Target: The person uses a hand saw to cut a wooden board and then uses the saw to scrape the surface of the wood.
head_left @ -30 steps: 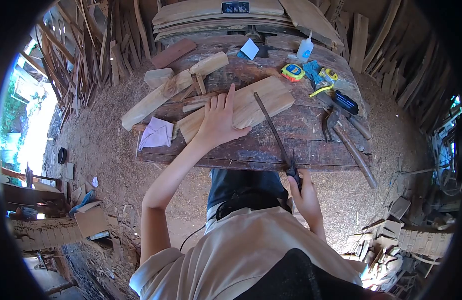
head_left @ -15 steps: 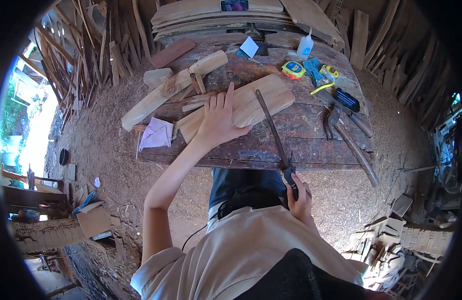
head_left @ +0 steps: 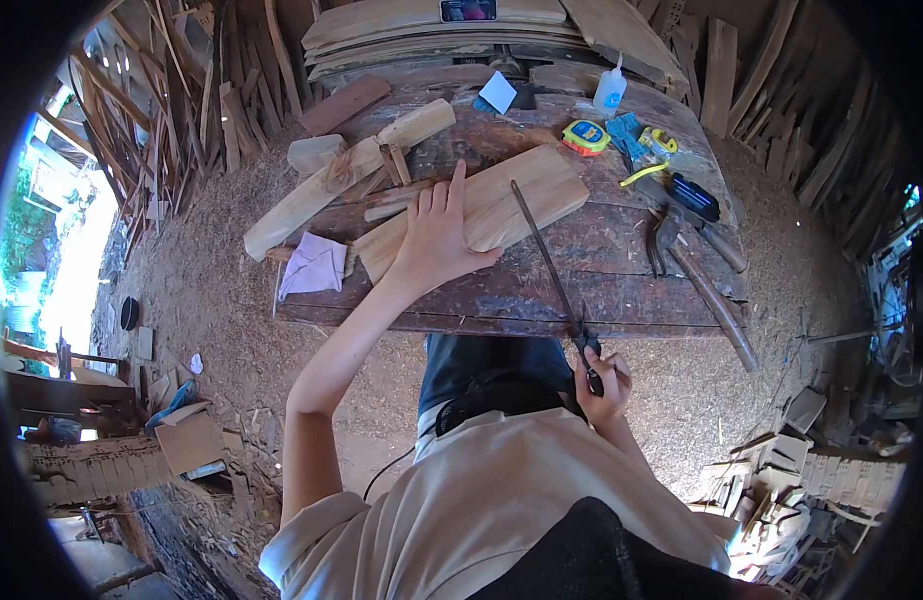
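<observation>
My left hand [head_left: 438,240] lies flat on a pale wooden board [head_left: 516,205], fingers spread and thumb out to the right, pressing it against the workbench [head_left: 611,235]. My right hand [head_left: 605,388] is wrapped round the black handle of a handsaw [head_left: 547,255], just off the bench's front edge. The saw's long, dark, narrow blade crosses the right part of the board, tip pointing away from me, and appears nearly edge-on. Its teeth are too fine to make out. Behind the board lies a longer piece of wood [head_left: 311,205] with a small wooden peg piece [head_left: 393,163] against it.
On the bench's right are a tape measure [head_left: 585,137], a second yellow tape [head_left: 659,143], a glue bottle [head_left: 609,90], a black case [head_left: 693,198] and a hammer [head_left: 709,295] overhanging the edge. A pink cloth [head_left: 314,265] lies left. Planks [head_left: 431,35] are stacked behind.
My right hand has shifted slightly back and to the right with the saw, and the blade has turned to look thinner. My left hand and the board stay put.
</observation>
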Tool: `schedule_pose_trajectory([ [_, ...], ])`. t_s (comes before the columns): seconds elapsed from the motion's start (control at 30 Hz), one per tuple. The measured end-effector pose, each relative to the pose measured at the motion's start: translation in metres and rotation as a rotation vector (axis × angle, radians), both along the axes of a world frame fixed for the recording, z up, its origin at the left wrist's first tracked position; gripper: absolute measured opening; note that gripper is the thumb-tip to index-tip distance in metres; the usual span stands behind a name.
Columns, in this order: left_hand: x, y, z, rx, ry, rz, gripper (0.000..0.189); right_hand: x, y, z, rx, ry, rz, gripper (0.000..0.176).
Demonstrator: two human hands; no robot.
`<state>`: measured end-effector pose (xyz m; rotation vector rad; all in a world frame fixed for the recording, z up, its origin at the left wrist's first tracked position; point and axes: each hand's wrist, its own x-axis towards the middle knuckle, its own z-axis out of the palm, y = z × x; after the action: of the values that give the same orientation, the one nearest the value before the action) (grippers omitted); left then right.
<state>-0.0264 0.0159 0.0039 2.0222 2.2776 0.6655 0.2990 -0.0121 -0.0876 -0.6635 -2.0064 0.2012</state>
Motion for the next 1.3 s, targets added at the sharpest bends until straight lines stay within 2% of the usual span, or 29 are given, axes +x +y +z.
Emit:
schedule_pose_trajectory([
  [0.33,-0.002,0.000,-0.001,0.011,0.006,-0.018,0.125,0.002,-0.009,0.009,-0.119,0.009,0.037,0.036],
  [0.53,-0.002,-0.001,-0.001,0.042,0.014,-0.036,0.126,0.015,-0.007,0.011,-0.080,0.015,0.031,0.034],
  [0.9,0.000,-0.002,0.002,0.017,0.003,-0.052,0.126,-0.023,0.013,0.018,-0.107,0.021,-0.008,0.039],
  [1.13,-0.001,-0.001,0.002,0.005,-0.018,-0.041,0.125,0.008,-0.007,0.011,-0.198,-0.011,-0.017,0.040],
  [1.2,-0.001,-0.001,0.000,0.034,-0.001,-0.056,0.125,0.010,-0.007,0.016,-0.086,-0.012,-0.004,0.038],
  [1.3,0.000,-0.001,0.000,0.046,0.031,-0.063,0.125,-0.002,-0.001,0.025,-0.079,-0.006,-0.002,0.037],
])
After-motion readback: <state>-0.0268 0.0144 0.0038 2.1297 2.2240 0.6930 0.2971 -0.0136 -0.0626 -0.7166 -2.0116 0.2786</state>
